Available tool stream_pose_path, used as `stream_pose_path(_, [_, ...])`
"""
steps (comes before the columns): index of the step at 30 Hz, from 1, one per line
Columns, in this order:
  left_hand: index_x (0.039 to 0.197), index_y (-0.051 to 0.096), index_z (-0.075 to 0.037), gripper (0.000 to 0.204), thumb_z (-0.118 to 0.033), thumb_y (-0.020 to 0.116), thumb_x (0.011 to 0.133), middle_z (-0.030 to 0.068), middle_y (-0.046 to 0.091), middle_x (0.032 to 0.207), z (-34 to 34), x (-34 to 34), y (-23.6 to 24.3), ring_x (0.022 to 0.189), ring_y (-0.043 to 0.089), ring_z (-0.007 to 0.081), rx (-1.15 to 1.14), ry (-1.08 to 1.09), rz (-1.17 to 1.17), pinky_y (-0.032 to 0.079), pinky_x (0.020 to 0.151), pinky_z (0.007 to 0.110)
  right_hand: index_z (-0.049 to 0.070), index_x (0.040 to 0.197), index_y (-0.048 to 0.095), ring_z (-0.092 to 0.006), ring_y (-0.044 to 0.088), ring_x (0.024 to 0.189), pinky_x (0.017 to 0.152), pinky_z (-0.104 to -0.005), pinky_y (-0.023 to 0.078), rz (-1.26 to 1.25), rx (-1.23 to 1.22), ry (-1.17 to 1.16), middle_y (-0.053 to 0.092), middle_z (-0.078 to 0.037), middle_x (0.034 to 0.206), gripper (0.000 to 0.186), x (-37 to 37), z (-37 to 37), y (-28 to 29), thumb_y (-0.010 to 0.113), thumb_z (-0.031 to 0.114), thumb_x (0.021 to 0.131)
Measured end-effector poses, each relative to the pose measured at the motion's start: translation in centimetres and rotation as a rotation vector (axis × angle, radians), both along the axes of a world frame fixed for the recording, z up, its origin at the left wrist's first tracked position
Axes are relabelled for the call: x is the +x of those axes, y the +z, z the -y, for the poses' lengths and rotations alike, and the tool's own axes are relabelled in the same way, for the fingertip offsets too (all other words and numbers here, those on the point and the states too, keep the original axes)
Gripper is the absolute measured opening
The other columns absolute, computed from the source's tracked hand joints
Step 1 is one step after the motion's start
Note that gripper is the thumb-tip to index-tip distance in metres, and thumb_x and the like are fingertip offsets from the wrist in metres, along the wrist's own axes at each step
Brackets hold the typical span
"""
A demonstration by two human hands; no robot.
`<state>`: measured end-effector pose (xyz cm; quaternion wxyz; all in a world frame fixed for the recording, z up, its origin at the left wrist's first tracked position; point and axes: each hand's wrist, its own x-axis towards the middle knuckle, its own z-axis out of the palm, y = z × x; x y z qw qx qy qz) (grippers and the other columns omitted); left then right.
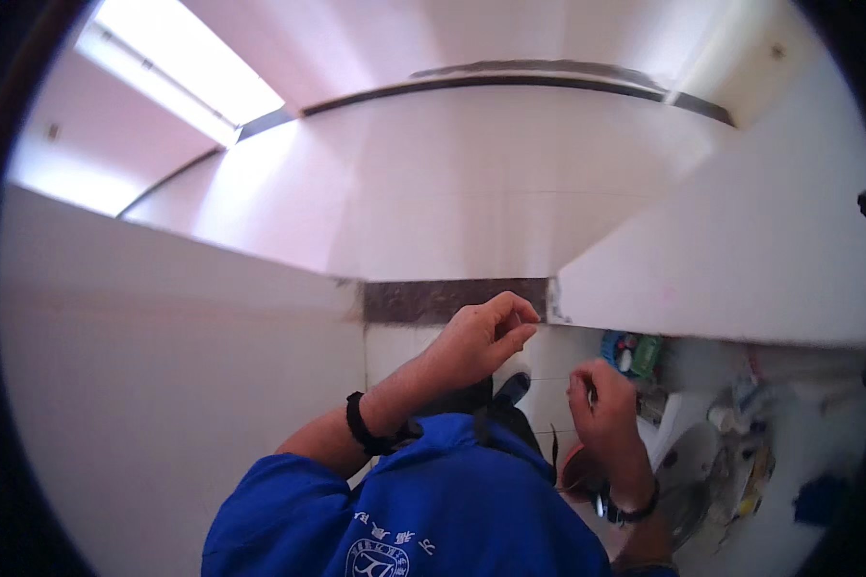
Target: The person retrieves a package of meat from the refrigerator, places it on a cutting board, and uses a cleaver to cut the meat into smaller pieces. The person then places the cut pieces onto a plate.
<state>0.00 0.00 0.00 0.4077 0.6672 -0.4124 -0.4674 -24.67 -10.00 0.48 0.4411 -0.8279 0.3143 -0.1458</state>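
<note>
My left hand (491, 335) is raised in front of my body, below the dark threshold strip. Its fingers bend round and the tips of thumb and forefinger come close together; anything held between them is too small to make out. Lower and to the right, my right hand (603, 409) is curled, thumb against the bent fingers, and whatever may be inside is hidden. The two hands are apart. A black band (358, 423) circles my left wrist, and a dark band (642, 505) is on the right one.
A dark threshold strip (423, 301) crosses the doorway between white walls. On the right stand a blue basket (610, 348) with small items, a green box (648, 356), a reddish basin (579, 469) and cluttered bowls (695, 450). My dark shoe (513, 387) rests on pale floor tiles (548, 370).
</note>
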Motion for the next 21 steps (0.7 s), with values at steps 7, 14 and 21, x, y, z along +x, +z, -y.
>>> stream_pose_path(7, [0.125,0.065,-0.002,0.019,-0.010,0.065,0.108,0.0057,0.073,0.095,-5.3,8.3,-10.2,0.089,0.070,0.0113,0.115,0.518,-0.113,0.059,0.082,0.030,0.001,0.109,0.069,-0.0334,0.073,0.080,0.073,-0.0417,0.058,0.116,0.091,0.348,0.071,-0.016,0.090,0.014,17.3,5.5,-6.9,0.065,-0.001,0.096])
stream_pose_path(14, [0.127,0.065,0.000,0.023,-0.011,0.067,0.107,0.0080,0.076,0.097,-0.6,29.4,-13.7,0.092,0.072,0.0126,0.052,0.653,-0.046,0.058,0.084,0.031,0.001,0.107,0.069,-0.0315,0.074,0.079,0.072,-0.0416,0.059,-0.098,0.189,0.468,0.072,-0.016,0.087,0.012,40.9,10.2,-11.3,0.063,-0.001,0.097])
stream_pose_path(21, [0.129,0.065,0.000,0.025,-0.011,0.066,0.107,0.0090,0.076,0.098,1.3,49.6,-3.7,0.089,0.071,0.0118,-0.074,0.833,-0.074,0.057,0.081,0.030,0.000,0.107,0.069,-0.0263,0.074,0.073,0.069,-0.0372,0.058,-0.032,0.041,0.651,0.073,-0.016,0.085,0.012,64.6,16.6,-4.8,0.060,-0.001,0.099])
